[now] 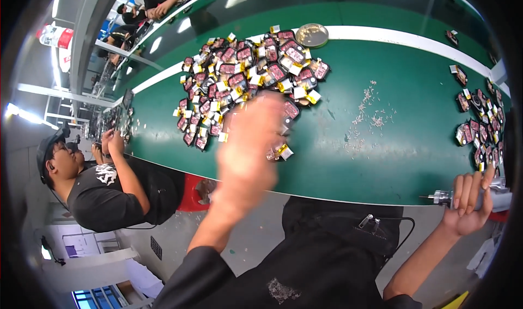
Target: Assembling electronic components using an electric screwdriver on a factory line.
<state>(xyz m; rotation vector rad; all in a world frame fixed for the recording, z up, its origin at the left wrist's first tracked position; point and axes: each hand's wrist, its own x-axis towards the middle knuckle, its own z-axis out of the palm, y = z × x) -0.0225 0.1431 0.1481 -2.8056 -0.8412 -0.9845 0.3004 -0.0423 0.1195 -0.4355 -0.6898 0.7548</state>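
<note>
Modules [239, 80], black-cased with pinkish faces and yellow-and-white tabs, make up one heap in the head view: dozens, overlapping too much for an exact count. One left hand [250, 143], smeared by motion, is over the heap's near side, hiding some modules; its fingers are too blurred to tell whether they are open or closed on anything. Well to the heap's right and nearer the wearer, one right hand [469, 199] grips one electric screwdriver [443, 198], its long axis nearly level across the view, bit pointing left; the fingers cover its middle. One round shallow dish [312, 35] sits at the heap's far right edge, its contents hard to make out. Right of the heap, tiny pale bits [377, 121], too small to identify or count, lie scattered on one green worktable [327, 173]. Farther right, a smaller cluster [479, 132] of modules, also uncountable, fades into the dark lens rim.
</note>
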